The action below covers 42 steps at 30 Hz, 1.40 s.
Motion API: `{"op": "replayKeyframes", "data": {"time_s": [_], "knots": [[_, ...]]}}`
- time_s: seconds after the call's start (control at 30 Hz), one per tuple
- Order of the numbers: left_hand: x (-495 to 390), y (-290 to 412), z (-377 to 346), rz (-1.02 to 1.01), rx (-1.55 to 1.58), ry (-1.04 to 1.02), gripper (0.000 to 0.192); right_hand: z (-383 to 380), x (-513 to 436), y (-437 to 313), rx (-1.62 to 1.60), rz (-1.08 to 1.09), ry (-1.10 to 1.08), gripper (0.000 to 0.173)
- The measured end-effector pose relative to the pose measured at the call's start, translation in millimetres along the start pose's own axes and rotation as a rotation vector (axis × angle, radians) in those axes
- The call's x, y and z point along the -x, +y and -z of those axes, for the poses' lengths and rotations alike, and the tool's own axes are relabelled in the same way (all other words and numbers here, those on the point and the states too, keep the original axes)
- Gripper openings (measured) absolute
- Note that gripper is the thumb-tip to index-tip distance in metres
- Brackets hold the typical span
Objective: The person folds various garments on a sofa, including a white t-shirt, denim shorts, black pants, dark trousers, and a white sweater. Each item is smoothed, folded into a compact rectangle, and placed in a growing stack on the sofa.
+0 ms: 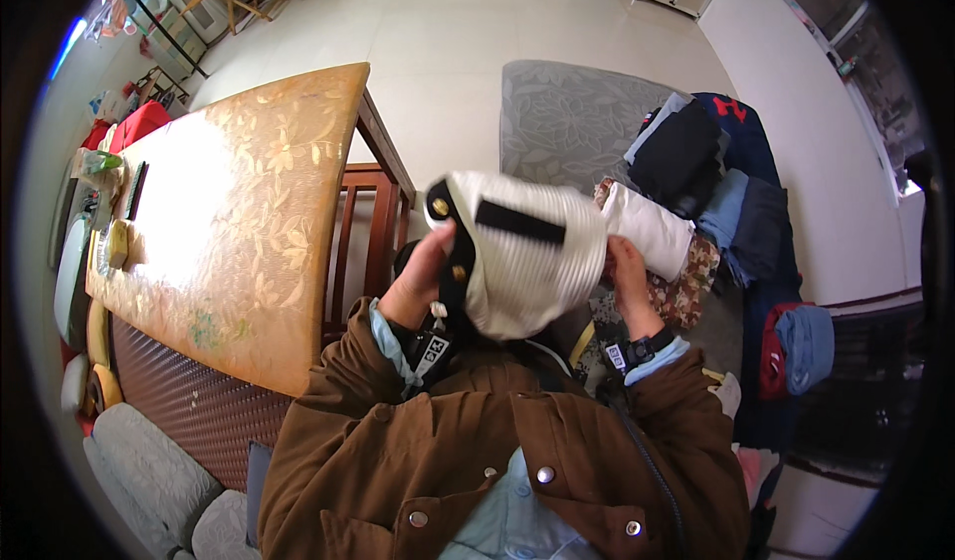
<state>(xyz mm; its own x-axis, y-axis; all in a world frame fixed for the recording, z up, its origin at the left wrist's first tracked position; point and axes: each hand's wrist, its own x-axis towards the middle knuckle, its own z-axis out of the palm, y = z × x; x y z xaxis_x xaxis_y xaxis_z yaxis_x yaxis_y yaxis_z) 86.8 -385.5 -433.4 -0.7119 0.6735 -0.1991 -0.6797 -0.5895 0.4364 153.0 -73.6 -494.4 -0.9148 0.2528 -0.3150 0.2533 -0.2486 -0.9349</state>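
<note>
Between my two hands hangs a folded white ribbed knit garment, a little blurred. It has a black trim band with gold buttons along its left side and a black strip across the upper face. My left hand grips the trimmed edge, thumb on top. At the opposite edge, my right hand pinches the knit, its fingertips partly hidden behind the fabric. Just beyond my right hand lies a folded white garment on top of a camouflage-patterned cloth.
A grey floral-covered seat bears folded dark clothes and folded blue jeans. More folded denim lies farther right. To the left stands a table with a glossy floral cover, a wooden chair beside it.
</note>
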Motion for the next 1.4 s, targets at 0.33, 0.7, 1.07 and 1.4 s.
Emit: {"op": "replayKeyframes", "data": {"time_s": [0.33,0.7,1.07,1.4], "knots": [[-36,14,-6,-0.319,0.154,-0.013,0.052,-57,35,11,-0.746,-0.513,-0.85,0.048],[-47,-5,51,-0.264,0.216,0.236,0.052,-62,45,-18,-0.554,-0.285,-0.409,0.054],[-68,36,-5,-0.347,-0.135,0.271,0.037,-48,37,-20,-0.554,-0.397,-0.308,0.039],[-61,24,54,-0.182,-0.191,0.351,0.045,-145,7,-151,-0.585,-0.112,-0.786,0.043]]}}
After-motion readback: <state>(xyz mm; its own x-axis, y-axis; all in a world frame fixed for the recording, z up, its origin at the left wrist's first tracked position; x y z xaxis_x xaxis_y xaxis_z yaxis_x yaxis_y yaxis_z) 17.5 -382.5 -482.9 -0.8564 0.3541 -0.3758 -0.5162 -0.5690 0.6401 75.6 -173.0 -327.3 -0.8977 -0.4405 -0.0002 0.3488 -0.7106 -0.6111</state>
